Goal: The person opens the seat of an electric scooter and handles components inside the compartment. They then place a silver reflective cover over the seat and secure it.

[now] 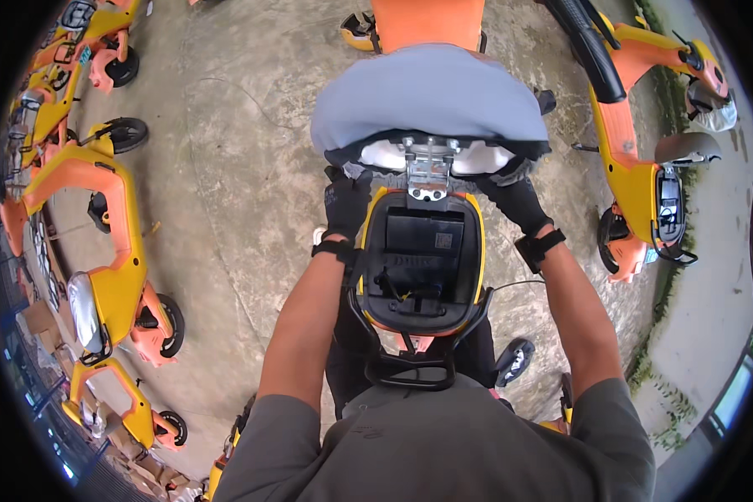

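A scooter seat [431,96] in a grey cloth cover is tilted up on its metal hinge [427,171] in front of me. White padding [383,156] shows under the cover's loose, ragged edge. My left hand [345,201], in a black glove, is closed on the cover's near left edge. On the near right edge my right hand [514,203], gloved alike, is closed too. The fingertips of both hands are partly hidden by the cloth. Below the hinge, the scooter's black battery compartment [422,259] lies uncovered, framed in yellow and orange.
A black rear grab rail [410,372] juts toward my body. Yellow and orange scooters [113,209] stand along the left, and another scooter [623,159] is at the right. Cardboard boxes [42,322] lie at the far left. The floor [234,167] is stained concrete.
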`<state>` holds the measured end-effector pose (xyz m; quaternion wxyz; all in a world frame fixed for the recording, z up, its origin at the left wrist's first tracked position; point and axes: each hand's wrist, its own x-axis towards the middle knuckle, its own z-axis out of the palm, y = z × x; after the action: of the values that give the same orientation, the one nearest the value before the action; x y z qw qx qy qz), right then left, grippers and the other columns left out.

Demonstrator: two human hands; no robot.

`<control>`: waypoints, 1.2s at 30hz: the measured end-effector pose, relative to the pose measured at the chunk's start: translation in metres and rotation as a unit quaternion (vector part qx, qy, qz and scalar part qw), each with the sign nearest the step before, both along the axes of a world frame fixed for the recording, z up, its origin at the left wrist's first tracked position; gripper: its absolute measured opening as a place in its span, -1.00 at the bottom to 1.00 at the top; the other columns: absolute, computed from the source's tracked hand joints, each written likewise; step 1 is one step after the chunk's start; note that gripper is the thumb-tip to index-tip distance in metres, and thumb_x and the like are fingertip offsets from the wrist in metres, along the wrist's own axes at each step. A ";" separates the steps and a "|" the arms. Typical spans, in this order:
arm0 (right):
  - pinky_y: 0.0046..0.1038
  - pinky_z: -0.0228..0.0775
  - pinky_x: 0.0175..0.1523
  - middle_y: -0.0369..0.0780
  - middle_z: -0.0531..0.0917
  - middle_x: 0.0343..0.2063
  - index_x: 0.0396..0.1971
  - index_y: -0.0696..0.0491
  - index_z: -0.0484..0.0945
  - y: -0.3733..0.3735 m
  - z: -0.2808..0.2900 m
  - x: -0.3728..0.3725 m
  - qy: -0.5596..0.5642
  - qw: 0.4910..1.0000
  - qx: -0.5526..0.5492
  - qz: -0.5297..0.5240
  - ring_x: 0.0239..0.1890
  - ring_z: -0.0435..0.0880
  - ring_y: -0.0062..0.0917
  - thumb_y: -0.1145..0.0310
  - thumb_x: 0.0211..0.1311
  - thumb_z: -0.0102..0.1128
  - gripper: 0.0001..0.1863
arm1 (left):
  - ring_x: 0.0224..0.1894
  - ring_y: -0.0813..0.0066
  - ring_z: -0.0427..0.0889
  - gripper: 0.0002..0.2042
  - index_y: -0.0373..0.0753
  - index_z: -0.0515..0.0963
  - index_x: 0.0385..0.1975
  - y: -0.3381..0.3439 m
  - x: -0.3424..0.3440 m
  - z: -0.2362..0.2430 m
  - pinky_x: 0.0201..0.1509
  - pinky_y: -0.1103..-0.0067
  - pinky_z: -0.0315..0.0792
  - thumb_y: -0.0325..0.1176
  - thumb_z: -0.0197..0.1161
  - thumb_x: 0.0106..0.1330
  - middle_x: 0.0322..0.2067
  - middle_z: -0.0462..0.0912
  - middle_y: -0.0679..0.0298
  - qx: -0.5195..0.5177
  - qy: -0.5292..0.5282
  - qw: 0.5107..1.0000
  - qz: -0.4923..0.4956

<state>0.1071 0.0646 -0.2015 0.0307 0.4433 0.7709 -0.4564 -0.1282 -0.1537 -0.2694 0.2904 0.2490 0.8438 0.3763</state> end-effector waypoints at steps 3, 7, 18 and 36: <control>-0.41 0.37 -0.43 -0.21 0.62 -0.54 -0.34 0.07 0.56 -0.006 0.000 -0.007 0.132 0.988 0.081 0.031 -0.52 0.59 -0.48 0.15 0.15 0.24 -0.72 | -0.49 0.18 0.64 -0.71 -0.33 0.56 -0.34 -0.014 -0.017 -0.002 -0.34 0.33 0.47 -0.17 0.20 0.25 -0.55 0.64 0.10 0.025 -0.034 0.998 -0.047; -0.27 0.33 -0.17 -0.17 0.60 -0.31 -0.23 0.05 0.57 -0.012 0.004 -0.021 -0.031 0.997 -0.013 0.070 -0.27 0.54 -0.32 0.18 0.21 0.16 -0.73 | -0.33 0.09 0.61 -0.78 -0.30 0.56 -0.28 -0.034 -0.028 -0.023 -0.24 0.27 0.47 -0.28 0.21 0.19 -0.38 0.63 0.06 0.074 0.107 0.982 -0.138; -0.45 0.42 -0.18 -0.26 0.61 -0.34 -0.09 0.12 0.50 -0.018 -0.023 -0.008 0.148 0.988 0.040 0.033 -0.33 0.56 -0.52 0.27 0.20 0.27 -0.66 | -0.17 0.07 0.59 -0.54 -0.25 0.47 -0.03 -0.022 0.007 -0.033 -0.13 0.27 0.46 -0.05 0.24 0.20 -0.20 0.61 -0.01 -0.019 -0.097 0.994 -0.041; -0.48 0.43 -0.35 -0.27 0.62 -0.48 -0.20 0.13 0.58 -0.016 -0.022 -0.005 0.126 0.981 0.129 0.076 -0.48 0.57 -0.60 0.29 0.21 0.25 -0.75 | -0.39 0.37 0.62 -0.82 -0.14 0.63 -0.27 -0.034 -0.030 -0.055 -0.34 0.46 0.48 -0.33 0.14 0.21 -0.45 0.66 0.28 -0.180 0.314 0.844 -0.395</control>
<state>0.1025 0.0488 -0.2236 -0.0901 0.3226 0.8523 -0.4018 -0.1581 -0.1874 -0.3248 0.1738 0.6097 0.7729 -0.0270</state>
